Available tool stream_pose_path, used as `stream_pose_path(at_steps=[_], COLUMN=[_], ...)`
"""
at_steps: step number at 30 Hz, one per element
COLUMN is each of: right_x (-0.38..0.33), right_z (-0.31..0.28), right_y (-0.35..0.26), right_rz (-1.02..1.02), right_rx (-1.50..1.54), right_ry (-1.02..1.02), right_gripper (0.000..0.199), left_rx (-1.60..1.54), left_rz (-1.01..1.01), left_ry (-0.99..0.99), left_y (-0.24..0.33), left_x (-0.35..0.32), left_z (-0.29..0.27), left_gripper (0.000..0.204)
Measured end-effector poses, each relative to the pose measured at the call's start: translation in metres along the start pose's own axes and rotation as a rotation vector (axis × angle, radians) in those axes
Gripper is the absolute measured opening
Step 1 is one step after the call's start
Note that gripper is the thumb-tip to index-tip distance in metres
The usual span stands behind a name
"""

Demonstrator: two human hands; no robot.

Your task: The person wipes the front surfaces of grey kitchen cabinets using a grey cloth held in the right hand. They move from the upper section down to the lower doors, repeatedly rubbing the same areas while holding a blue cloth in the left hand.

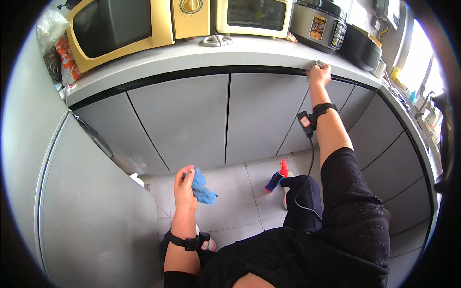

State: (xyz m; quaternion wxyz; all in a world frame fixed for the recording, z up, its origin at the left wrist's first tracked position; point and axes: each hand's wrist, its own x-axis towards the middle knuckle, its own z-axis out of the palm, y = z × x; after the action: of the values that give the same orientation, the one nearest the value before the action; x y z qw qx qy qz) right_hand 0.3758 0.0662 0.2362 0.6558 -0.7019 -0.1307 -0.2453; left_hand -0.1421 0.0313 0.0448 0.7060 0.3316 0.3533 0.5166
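Observation:
My left hand [185,189] pinches a fluffy blue cloth [204,193] that hangs from its fingers above the floor, in front of the grey cabinet doors [180,110]. Stretched far forward, my right hand [319,75] is at the front edge of the pale countertop [259,53]. Its fingers are closed on a small grey-green cloth or pad [317,63], mostly hidden by the hand. Between my arms, a blue spray bottle with a red trigger head [276,178] stands on the tiles beside my foot.
On the counter are a yellow microwave [165,24], a cream oven [254,32], a grey trivet-like piece [217,41], an electric cooker [312,29] and a black pot-like appliance [360,48]. A tall grey fridge [91,192] borders the left. A cable [307,175] hangs from my right wrist strap.

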Motion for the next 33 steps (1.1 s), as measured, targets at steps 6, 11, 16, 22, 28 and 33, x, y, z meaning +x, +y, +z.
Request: stream_pose_path(at_steps=[6,11,16,22,28,33], right_x=[-0.125,-0.252,-0.323,-0.363,-0.396,-0.415], right_z=[0.024,0.045,0.058,0.077,0.104,0.118], right_y=[-0.054,-0.127,-0.178,-0.212,-0.255,-0.276], right_rz=[-0.449,-0.639,-0.895,-1.317,-1.564,-1.710], right_rx=[0.196,0.173,-0.014,-0.081,0.071,0.187], right_ry=[-0.162,-0.469,-0.743,-0.611,-0.537,-0.502], right_gripper=[0.013,0.015,0.019,0.017,0.014,0.015], left_rx=[-0.057,-0.103,-0.091,-0.005,0.025,0.101], left_rz=[-0.019,0.023,0.031,0.011,0.049,-0.028], left_ry=[-0.060,-0.032,-0.033,-0.027,-0.056,-0.100], left_y=[0.002,0.005,0.005,0.005,0.007,0.011], left_x=[-0.001,-0.005,-0.004,-0.001,0.004,0.005], left_z=[0.006,0.000,-0.007,-0.011,-0.011,-0.010], left_gripper=[0.019,0.020,0.020,0.020,0.021,0.023])
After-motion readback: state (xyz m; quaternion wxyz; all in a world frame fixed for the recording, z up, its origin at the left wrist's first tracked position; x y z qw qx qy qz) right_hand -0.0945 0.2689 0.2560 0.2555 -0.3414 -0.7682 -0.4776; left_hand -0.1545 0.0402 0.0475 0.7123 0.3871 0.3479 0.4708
